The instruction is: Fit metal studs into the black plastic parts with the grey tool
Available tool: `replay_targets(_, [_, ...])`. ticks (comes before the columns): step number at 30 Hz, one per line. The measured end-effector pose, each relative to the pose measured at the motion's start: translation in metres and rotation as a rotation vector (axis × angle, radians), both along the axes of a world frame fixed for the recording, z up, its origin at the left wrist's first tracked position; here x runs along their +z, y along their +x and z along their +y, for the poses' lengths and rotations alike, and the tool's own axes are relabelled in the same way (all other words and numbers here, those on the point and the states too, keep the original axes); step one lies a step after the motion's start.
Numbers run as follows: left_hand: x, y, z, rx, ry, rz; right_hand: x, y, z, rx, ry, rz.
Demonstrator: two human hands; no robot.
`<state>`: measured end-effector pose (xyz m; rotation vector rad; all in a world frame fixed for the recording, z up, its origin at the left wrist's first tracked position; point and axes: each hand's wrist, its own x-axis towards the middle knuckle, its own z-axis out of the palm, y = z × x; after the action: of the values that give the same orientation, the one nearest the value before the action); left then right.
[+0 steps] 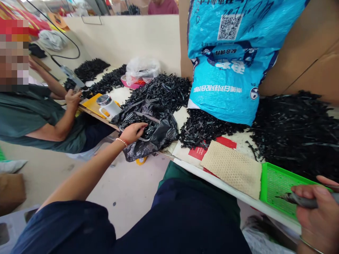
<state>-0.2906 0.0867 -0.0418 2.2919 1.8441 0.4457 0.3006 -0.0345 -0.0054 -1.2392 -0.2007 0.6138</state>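
My left hand (134,132) reaches over a clear plastic container (152,119) set in a crumpled black plastic bag (166,130). Its fingers are bent together at the small black parts (151,128) inside, and whatever is between them is hidden. At the right edge my right hand (315,204) is wrapped around a grey handheld tool (304,200) with a thin metal bit pointing left. The tool is above a green perforated tray (278,183). Left of that tray lies a beige honeycomb-textured pad (233,167).
Heaps of black plastic parts (293,130) cover much of the bench. A blue printed sack (227,81) stands among them. Further left are a white mug (108,106), a yellow tray (92,105) and a pink basin (129,83). A co-worker (34,116) holds a corded tool (72,76).
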Motion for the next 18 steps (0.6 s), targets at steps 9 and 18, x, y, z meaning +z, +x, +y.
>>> replay_targets(9, [0.016,0.024,-0.012,0.225,0.153,-0.168,-0.010,0.014,0.004,0.167,0.068,-0.581])
replay_targets(18, [0.051,0.127,0.051,-0.092,0.250,-0.046,-0.020,-0.018,0.001,0.216,0.075,-2.009])
